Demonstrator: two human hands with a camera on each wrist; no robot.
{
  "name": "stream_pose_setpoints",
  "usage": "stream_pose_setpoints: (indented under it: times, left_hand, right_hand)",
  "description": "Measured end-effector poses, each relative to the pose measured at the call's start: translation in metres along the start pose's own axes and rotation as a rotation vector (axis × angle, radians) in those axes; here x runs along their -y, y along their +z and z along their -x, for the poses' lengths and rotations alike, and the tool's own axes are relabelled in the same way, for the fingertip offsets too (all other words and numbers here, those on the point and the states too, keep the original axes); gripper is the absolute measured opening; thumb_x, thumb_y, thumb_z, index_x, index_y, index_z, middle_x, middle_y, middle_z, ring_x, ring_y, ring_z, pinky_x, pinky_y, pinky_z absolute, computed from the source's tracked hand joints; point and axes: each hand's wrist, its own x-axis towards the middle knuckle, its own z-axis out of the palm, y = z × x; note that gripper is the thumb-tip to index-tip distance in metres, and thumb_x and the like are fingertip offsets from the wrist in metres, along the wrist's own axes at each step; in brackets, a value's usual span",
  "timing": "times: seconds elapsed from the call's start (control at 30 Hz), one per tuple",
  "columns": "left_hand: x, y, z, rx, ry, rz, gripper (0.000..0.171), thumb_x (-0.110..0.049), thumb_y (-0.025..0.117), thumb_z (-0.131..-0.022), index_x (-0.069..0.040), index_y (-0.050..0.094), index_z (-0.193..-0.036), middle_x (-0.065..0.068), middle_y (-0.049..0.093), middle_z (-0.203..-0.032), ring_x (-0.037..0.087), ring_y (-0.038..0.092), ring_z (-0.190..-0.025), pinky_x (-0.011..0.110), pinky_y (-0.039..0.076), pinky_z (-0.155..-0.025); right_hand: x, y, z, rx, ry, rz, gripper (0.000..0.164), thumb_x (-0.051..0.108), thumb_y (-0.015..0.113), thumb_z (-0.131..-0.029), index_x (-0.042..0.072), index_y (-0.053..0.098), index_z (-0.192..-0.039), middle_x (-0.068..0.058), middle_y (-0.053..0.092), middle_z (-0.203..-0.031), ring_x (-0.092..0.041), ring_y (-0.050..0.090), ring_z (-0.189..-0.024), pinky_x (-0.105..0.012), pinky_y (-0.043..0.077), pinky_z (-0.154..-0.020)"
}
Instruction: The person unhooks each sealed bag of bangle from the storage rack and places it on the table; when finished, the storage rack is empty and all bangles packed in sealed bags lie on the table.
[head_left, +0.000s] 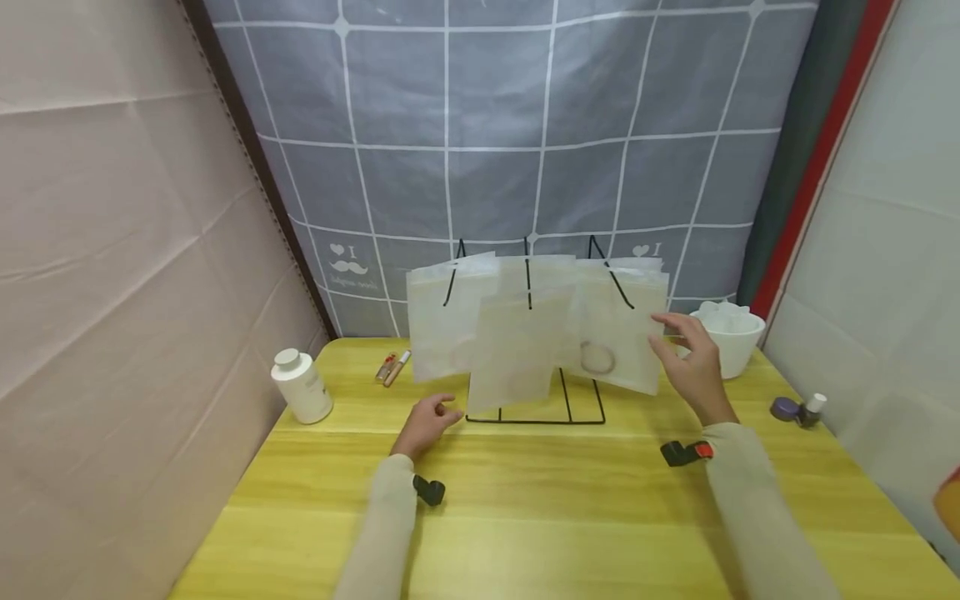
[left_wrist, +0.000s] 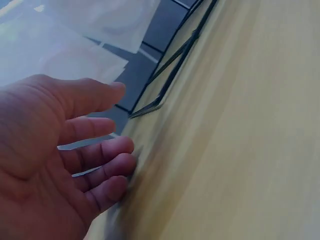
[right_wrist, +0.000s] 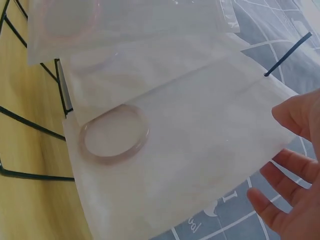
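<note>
A black wire rack (head_left: 534, 422) stands on the yellow wooden table (head_left: 540, 533), with several translucent white bags hanging from its prongs. My right hand (head_left: 697, 367) is at the outer edge of the right bag (head_left: 633, 342), thumb and fingers spread apart around that edge. A clear pinkish bangle (right_wrist: 111, 160) shows through this bag in the right wrist view. Low over the table, left of the rack's base, my left hand (head_left: 425, 423) holds nothing. Its fingers (left_wrist: 120, 145) are loosely bent, and the left bag (head_left: 442, 333) hangs just beyond it.
At the left stands a white bottle (head_left: 303, 390), with two small cosmetic tubes (head_left: 397, 368) lying near the back edge. Behind my right hand is a white pot (head_left: 738, 343). A purple round container (head_left: 784, 408) and a white-capped little bottle (head_left: 811, 411) sit far right. Grey checked cloth (head_left: 495, 92) hangs behind.
</note>
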Motion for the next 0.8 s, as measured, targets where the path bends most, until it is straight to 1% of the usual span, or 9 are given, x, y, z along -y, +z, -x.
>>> stream_pose_setpoints:
  times: [0.07,0.2,0.3,0.4,0.5,0.63,0.7,0.8]
  left_hand:
    - [-0.002,0.008,-0.005,-0.004,0.002,-0.007,0.045,-0.021,0.072,-0.095,0.000,0.063,-0.133,0.010,0.066,-0.096,0.018,0.058,-0.080,0.035,0.049,-0.070]
    - [-0.007,0.018,-0.013,-0.011,-0.009,-0.011,0.046,-0.019,0.075,-0.092,-0.001,0.064,-0.133,0.009,0.066,-0.092,0.018,0.055,-0.075,0.033,0.046,-0.067]
    - [-0.008,0.024,-0.017,-0.012,-0.004,-0.020,0.047,-0.018,0.076,-0.091,0.000,0.065,-0.133,0.008,0.066,-0.092,0.017,0.053,-0.073,0.032,0.043,-0.065]
    - [-0.009,0.026,-0.019,-0.013,-0.003,-0.014,0.047,-0.017,0.077,-0.090,0.001,0.066,-0.131,0.010,0.066,-0.093,0.017,0.051,-0.072,0.032,0.042,-0.063]
    - [-0.009,0.028,-0.018,-0.019,-0.001,-0.012,0.046,-0.015,0.078,-0.089,0.001,0.067,-0.130,0.010,0.067,-0.093,0.017,0.050,-0.071,0.031,0.042,-0.061]
    - [-0.008,0.029,-0.019,-0.035,-0.008,-0.018,0.045,-0.015,0.080,-0.087,-0.001,0.069,-0.128,0.009,0.066,-0.087,0.016,0.048,-0.067,0.030,0.040,-0.058]
    - [-0.008,0.030,-0.021,-0.043,-0.017,-0.020,0.045,-0.016,0.081,-0.086,-0.003,0.070,-0.128,0.007,0.064,-0.083,0.016,0.047,-0.065,0.029,0.040,-0.058]
    - [-0.008,0.031,-0.021,-0.057,-0.027,-0.020,0.045,-0.018,0.082,-0.085,-0.003,0.071,-0.126,0.006,0.064,-0.081,0.015,0.047,-0.065,0.029,0.040,-0.059]
  right_hand:
    - [0.006,0.003,-0.003,0.007,0.003,0.008,0.029,-0.010,0.066,-0.090,-0.012,0.066,-0.119,-0.026,0.062,-0.116,-0.005,0.055,-0.102,-0.010,0.043,-0.087]
    - [0.008,0.008,-0.008,0.014,0.005,-0.001,0.028,-0.007,0.066,-0.091,-0.011,0.067,-0.119,-0.026,0.065,-0.115,-0.002,0.058,-0.097,-0.010,0.045,-0.084]
    - [0.007,0.011,-0.012,0.002,-0.003,-0.009,0.028,-0.008,0.066,-0.091,-0.011,0.068,-0.118,-0.027,0.067,-0.117,0.003,0.058,-0.099,-0.011,0.045,-0.083]
    - [0.006,0.014,-0.016,-0.014,-0.011,-0.014,0.027,-0.009,0.066,-0.090,-0.011,0.069,-0.117,-0.028,0.067,-0.117,0.002,0.057,-0.097,-0.010,0.045,-0.080]
    - [0.006,0.017,-0.018,-0.029,-0.012,-0.009,0.026,-0.010,0.067,-0.089,-0.011,0.070,-0.115,-0.027,0.069,-0.110,-0.006,0.053,-0.086,-0.011,0.043,-0.076]
    - [0.003,0.019,-0.020,-0.047,-0.032,-0.016,0.025,-0.012,0.069,-0.087,-0.011,0.071,-0.112,-0.025,0.067,-0.097,-0.017,0.045,-0.072,-0.013,0.038,-0.067]
    - [0.002,0.020,-0.021,-0.058,-0.043,-0.021,0.025,-0.013,0.069,-0.086,-0.011,0.072,-0.111,-0.023,0.065,-0.089,-0.016,0.042,-0.067,-0.012,0.035,-0.063]
    - [0.000,0.020,-0.022,-0.070,-0.046,-0.024,0.023,-0.013,0.070,-0.086,-0.010,0.073,-0.108,-0.023,0.067,-0.088,-0.011,0.040,-0.059,-0.011,0.032,-0.057]
